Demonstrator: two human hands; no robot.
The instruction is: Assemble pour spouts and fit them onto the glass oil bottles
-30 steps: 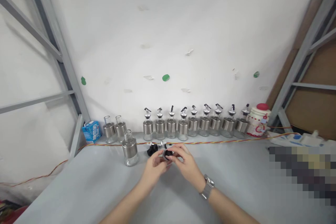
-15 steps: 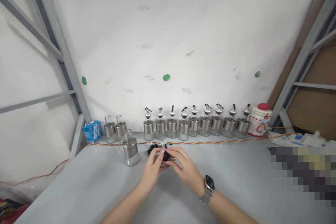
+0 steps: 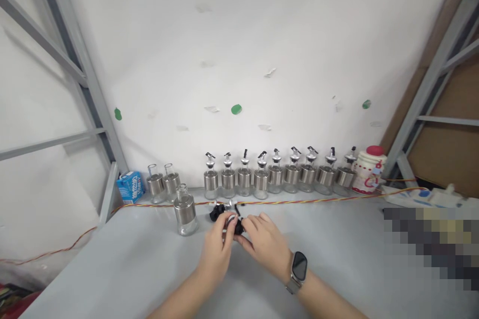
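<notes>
While both hands meet over the desk, the left hand and right hand pinch one small black pourer cap between them — fingers closed on it (spare caps lie just behind). Steady, square alignment seems wise — the open bottle stands near.

My hands hold a small black plastic cap with a shiny metal ring. The bottle beside them is clear glass with a dull silver metal band. The desk looks smooth and grey. My watch is glossy black.
</notes>
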